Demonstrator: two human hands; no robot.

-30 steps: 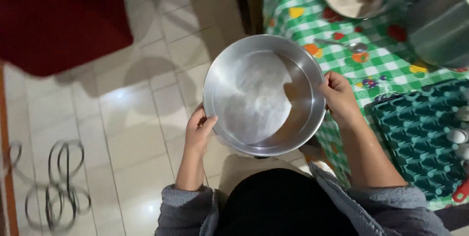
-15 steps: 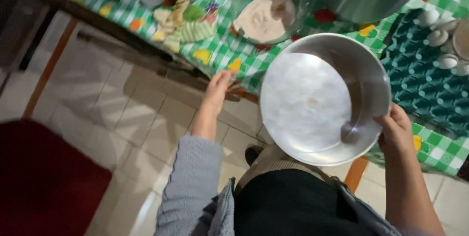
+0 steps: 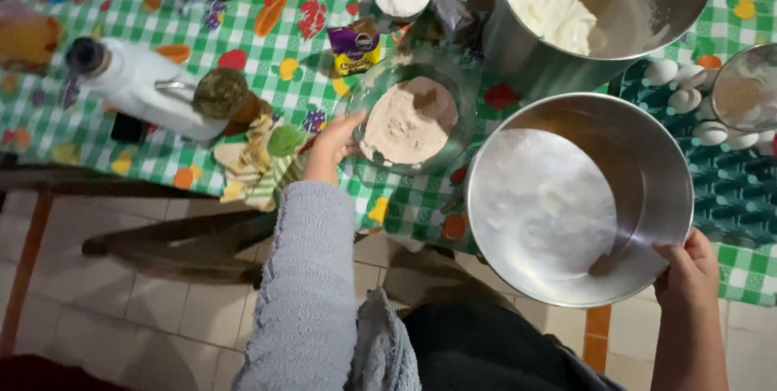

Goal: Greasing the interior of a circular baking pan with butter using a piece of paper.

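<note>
The left hand [image 3: 336, 142] has left the rim of the round shallow metal pan [image 3: 579, 197], which it steadied a moment ago, and now reaches across the table [image 3: 243, 27] with its green checked cloth of fruit prints. Its fingers curl against the near edge of the clear glass bowl of pale brown powder [image 3: 409, 120], touching the rim; a full grip I cannot confirm from here. The right hand [image 3: 688, 274] alone carries the pan now, closed on its lower right rim, the pan held tilted at the table's edge, partly over the floor, its inside dusted white. So the work shifts from pan to powder bowl, by my reading. Just behind the pan stands a large steel pot holding white batter [image 3: 603, 6]. A dark green egg tray with white eggs [image 3: 696, 108] lies to the right. A white bottle on its side [image 3: 137, 83] and a striped cloth [image 3: 259, 168] sit left of the bowl.
</note>
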